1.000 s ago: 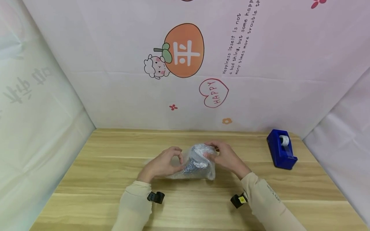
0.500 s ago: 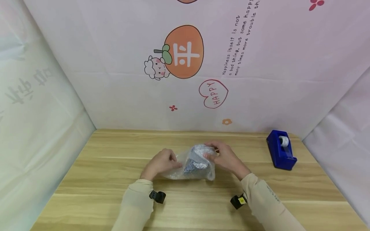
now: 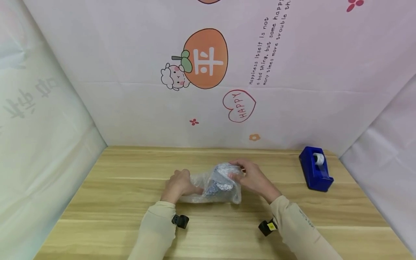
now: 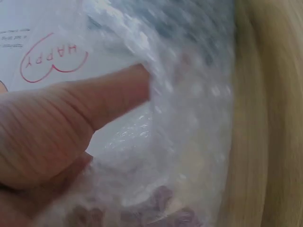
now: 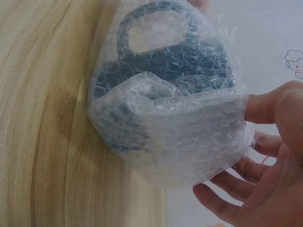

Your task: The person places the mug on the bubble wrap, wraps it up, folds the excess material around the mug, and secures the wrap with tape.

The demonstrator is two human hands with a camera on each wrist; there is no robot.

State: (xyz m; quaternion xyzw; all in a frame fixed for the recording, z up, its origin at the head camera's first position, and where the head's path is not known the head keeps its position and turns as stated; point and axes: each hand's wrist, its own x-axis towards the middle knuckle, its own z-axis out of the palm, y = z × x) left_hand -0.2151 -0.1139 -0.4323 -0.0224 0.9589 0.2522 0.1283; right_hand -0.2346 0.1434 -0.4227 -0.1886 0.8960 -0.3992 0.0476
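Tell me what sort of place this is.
Probably a makeshift packing station: a wood-grain table with a printed sheet hung behind it, bubble wrap, and a blue tape dispenser.

The bubble wrap [image 5: 189, 137] is shiny, see-through plastic, all bumpy. The worktop [image 3: 110, 202] looks like smooth wood. The tape holder [image 3: 312, 173], far right, is smooth, shiny plastic. Both sleeves [image 3: 154, 231] look like dull cloth.
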